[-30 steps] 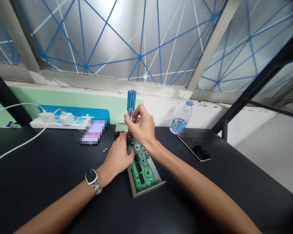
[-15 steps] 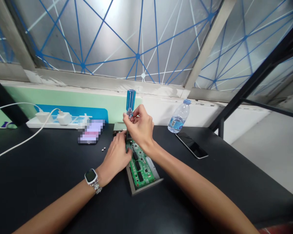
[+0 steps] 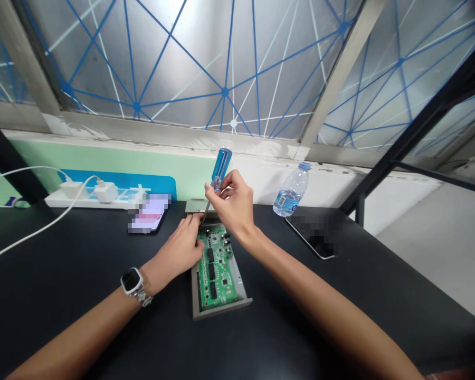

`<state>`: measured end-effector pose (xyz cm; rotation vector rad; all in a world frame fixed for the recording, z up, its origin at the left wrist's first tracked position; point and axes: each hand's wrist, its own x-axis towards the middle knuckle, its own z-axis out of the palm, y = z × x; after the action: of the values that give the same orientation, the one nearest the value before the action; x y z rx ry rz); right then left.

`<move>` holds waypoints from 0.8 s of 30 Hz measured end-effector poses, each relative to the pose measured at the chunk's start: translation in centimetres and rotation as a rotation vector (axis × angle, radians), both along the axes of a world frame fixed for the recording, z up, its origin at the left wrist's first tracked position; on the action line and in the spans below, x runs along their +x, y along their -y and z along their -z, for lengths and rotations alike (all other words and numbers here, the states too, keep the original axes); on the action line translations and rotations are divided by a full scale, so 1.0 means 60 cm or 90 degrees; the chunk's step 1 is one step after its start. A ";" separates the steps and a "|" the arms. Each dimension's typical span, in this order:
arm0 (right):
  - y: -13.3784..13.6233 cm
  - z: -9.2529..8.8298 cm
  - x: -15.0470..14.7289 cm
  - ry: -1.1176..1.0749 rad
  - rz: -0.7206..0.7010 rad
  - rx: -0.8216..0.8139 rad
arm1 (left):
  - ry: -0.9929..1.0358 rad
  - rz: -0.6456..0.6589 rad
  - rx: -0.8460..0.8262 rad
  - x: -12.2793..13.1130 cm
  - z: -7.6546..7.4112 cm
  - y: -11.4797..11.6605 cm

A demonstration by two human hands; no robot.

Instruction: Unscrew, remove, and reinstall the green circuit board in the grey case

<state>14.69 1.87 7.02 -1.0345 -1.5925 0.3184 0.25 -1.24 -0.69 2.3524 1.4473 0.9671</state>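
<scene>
My right hand (image 3: 235, 203) pinches a screwdriver (image 3: 221, 164) with a clear blue handle, just below the handle. Its shaft leans, the lower end going down to the far left corner of a shallow metal case (image 3: 224, 311). My fingers and the case hide the tip. A green circuit board (image 3: 224, 272) with black chips lies inside the case. Wearing a watch (image 3: 131, 281) at the wrist, my left hand (image 3: 182, 245) is closed on the left side of the case, its thumb over the board and its fingertips close to the screwdriver's shaft.
A light metal plate (image 3: 195, 206) lies behind the case. A phone with a lit screen (image 3: 150, 214) and a white power strip (image 3: 63, 199) with cables are at the back left. At the right stand a water bottle (image 3: 291, 192) and a dark phone (image 3: 311, 237) on the black table (image 3: 142, 338).
The screwdriver has gone from nearly upright to leaning, its handle now further right. The case has turned and its near end has shifted left. My left hand has moved left with it.
</scene>
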 end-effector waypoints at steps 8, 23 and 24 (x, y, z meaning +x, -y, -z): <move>0.002 -0.012 0.009 -0.017 -0.149 -0.050 | -0.099 0.025 -0.003 -0.041 -0.036 -0.016; 0.049 0.009 0.070 -0.203 -0.329 -0.149 | -0.294 -0.081 -0.228 -0.114 -0.061 -0.027; 0.051 0.020 0.078 -0.225 -0.331 -0.159 | -0.311 -0.090 -0.230 -0.113 -0.060 -0.026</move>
<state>19.39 -1.16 5.82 -0.6796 -1.4973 1.0177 -6.54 0.34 2.92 2.3192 1.7925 0.1204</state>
